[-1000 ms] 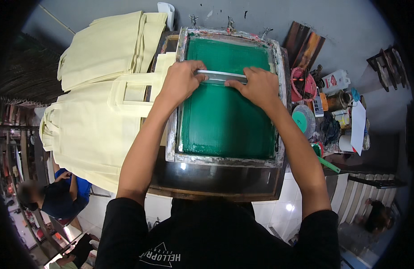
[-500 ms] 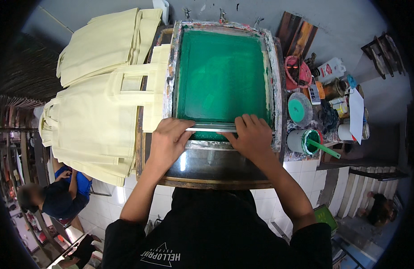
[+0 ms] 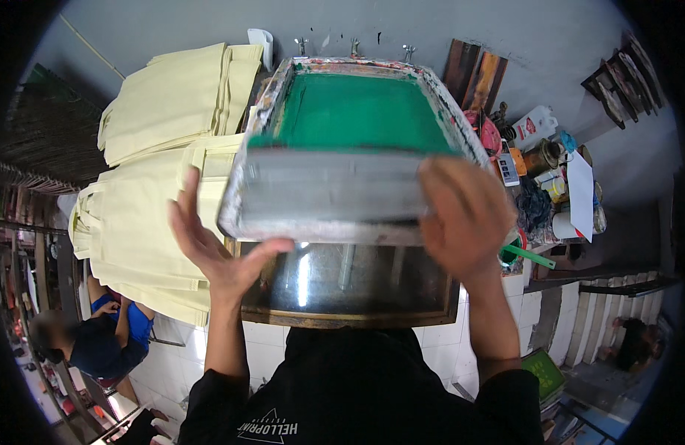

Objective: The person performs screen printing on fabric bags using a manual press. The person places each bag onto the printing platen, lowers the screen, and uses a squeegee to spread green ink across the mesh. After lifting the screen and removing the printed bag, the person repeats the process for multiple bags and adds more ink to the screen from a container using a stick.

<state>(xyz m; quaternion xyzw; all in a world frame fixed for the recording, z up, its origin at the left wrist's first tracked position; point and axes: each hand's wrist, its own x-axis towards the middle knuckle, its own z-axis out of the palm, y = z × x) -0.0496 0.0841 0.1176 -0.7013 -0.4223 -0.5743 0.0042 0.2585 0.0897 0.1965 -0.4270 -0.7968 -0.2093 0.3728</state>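
A screen-printing frame (image 3: 242,178) with green ink on its mesh (image 3: 365,111) is tilted, its near edge lifted above the dark glossy tabletop (image 3: 379,282). Across its near part lies a squeegee (image 3: 335,185), blurred by motion. My right hand (image 3: 465,215), also smeared, has its fingers curled round the squeegee's right end, near the frame's corner. Beside the frame's left near corner, my left hand (image 3: 220,245) is open, fingers spread and thumb stretched out, holding nothing.
Stacks of cream fabric bags (image 3: 146,215) lie on the left. Clamps (image 3: 355,48) stand behind the frame. To the right are a green stick (image 3: 532,256) in an ink tub, a white jug (image 3: 534,127) and other containers. A seated person (image 3: 109,334) is at lower left.
The frame's near edge has risen off the table. My left hand has let go of the squeegee and moved left, opening. My right hand has moved right, keeping the squeegee.
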